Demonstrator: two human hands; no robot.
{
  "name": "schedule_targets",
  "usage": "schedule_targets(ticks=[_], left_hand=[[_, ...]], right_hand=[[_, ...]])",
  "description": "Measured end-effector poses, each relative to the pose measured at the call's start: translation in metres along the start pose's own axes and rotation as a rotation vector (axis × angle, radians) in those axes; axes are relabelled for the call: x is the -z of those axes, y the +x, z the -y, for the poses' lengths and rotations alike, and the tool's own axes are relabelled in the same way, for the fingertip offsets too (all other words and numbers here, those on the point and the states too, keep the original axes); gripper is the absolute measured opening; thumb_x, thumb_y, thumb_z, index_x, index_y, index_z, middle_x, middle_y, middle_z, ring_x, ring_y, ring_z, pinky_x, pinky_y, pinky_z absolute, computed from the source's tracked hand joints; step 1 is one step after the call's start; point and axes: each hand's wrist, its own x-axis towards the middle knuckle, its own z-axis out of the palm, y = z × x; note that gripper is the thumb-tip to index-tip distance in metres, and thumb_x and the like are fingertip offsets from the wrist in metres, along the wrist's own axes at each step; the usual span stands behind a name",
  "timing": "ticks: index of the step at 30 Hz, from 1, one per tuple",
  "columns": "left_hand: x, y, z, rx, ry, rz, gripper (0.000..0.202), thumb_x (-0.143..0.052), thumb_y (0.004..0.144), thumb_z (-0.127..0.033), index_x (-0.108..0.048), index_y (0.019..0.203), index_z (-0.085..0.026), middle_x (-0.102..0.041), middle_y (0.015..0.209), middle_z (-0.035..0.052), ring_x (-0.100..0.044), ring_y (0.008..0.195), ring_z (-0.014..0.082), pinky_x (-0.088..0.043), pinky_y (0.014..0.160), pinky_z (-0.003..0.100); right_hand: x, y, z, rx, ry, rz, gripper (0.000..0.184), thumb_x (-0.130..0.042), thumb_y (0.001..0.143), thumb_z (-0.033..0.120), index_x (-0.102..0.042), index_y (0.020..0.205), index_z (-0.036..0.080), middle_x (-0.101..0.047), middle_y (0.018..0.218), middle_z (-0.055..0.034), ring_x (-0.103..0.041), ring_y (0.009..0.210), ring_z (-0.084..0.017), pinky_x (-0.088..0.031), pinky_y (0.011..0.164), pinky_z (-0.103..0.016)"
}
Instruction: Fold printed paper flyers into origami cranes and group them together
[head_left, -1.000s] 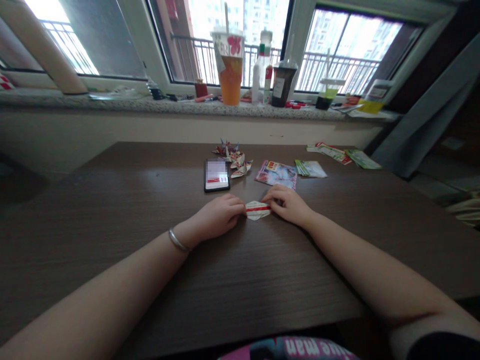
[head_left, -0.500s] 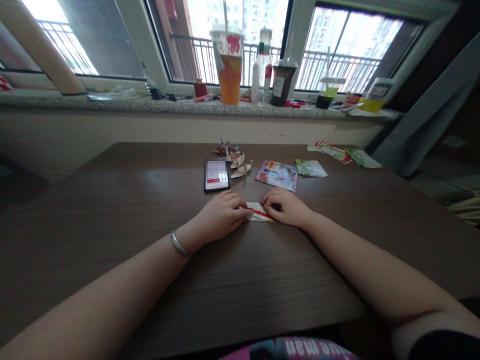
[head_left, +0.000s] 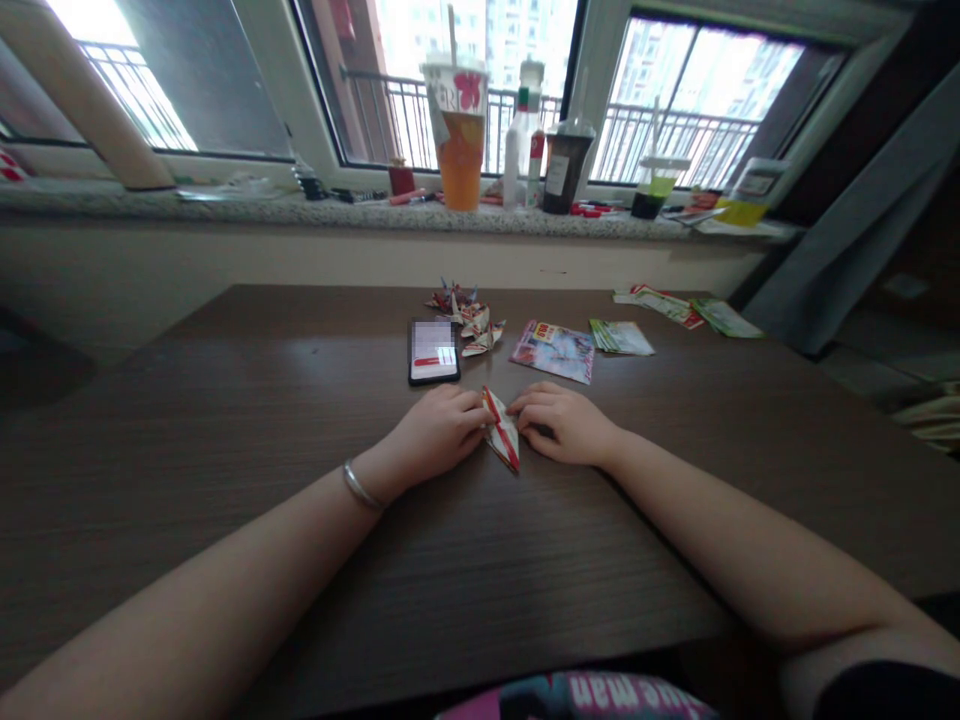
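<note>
A small piece of folded paper (head_left: 504, 440), white with red stripes, stands out against the brown table between my hands, its long points toward and away from me. My left hand (head_left: 442, 428) pinches its left edge between thumb and fingers. On the other side my right hand (head_left: 562, 422) is curled, its fingertips at the paper's right edge; whether they grip it is hard to see. Just beyond my left hand lies a phone (head_left: 434, 365) with a lit screen. Behind the phone sit several folded paper pieces (head_left: 480, 325) in a cluster.
Past my right hand lie a colourful printed packet (head_left: 555, 350) and a fanned stack of paper sheets (head_left: 622, 337). More paper strips (head_left: 671, 304) rest at the far right. Cups, including a tall orange drink (head_left: 460, 150), and bottles line the stone windowsill (head_left: 360, 212).
The folded paper has turned from lying crosswise to pointing toward me. My right hand has shifted slightly left and down, and my left hand a little left.
</note>
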Motion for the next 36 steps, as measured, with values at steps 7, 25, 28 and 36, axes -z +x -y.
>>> schedule_targets(ticks=[7, 25, 28, 36], left_hand=[[-0.001, -0.001, 0.002, 0.006, -0.034, 0.0, 0.022, -0.051, 0.091, -0.02, -0.065, 0.108, -0.02, -0.065, 0.099, 0.0075, -0.057, 0.09, 0.0204, -0.044, 0.082, 0.035], [0.002, -0.003, 0.0, 0.025, -0.243, 0.069, 0.027, -0.056, 0.09, -0.031, -0.065, 0.113, -0.021, -0.063, 0.116, 0.0074, -0.055, 0.106, 0.0219, -0.042, 0.095, 0.038], [0.001, -0.002, -0.001, 0.025, -0.223, 0.074, 0.032, -0.062, 0.086, -0.034, -0.064, 0.115, -0.021, -0.063, 0.116, 0.0075, -0.055, 0.105, 0.0229, -0.042, 0.094, 0.038], [0.001, 0.0, -0.009, 0.04, -0.138, 0.084, 0.022, -0.055, 0.088, -0.026, -0.062, 0.107, -0.016, -0.066, 0.104, 0.0088, -0.059, 0.098, 0.023, -0.042, 0.095, 0.042]], right_hand=[[-0.003, 0.0, -0.004, -0.038, 0.016, -0.013, 0.034, -0.053, 0.08, 0.008, -0.062, 0.111, 0.018, -0.065, 0.116, -0.0085, -0.054, 0.112, -0.021, -0.043, 0.098, -0.041], [-0.007, 0.001, -0.004, 0.046, -0.085, -0.001, 0.022, -0.055, 0.091, 0.029, -0.069, 0.105, 0.02, -0.069, 0.107, -0.0076, -0.058, 0.108, -0.02, -0.044, 0.095, -0.036], [-0.007, 0.002, 0.0, -0.015, -0.137, 0.007, 0.021, -0.058, 0.089, 0.032, -0.07, 0.102, 0.019, -0.069, 0.101, -0.0092, -0.06, 0.1, -0.021, -0.045, 0.087, -0.036], [-0.007, 0.002, 0.001, -0.05, -0.128, -0.021, 0.02, -0.062, 0.086, 0.038, -0.07, 0.089, 0.02, -0.069, 0.101, -0.0062, -0.06, 0.092, -0.02, -0.042, 0.083, -0.034]])
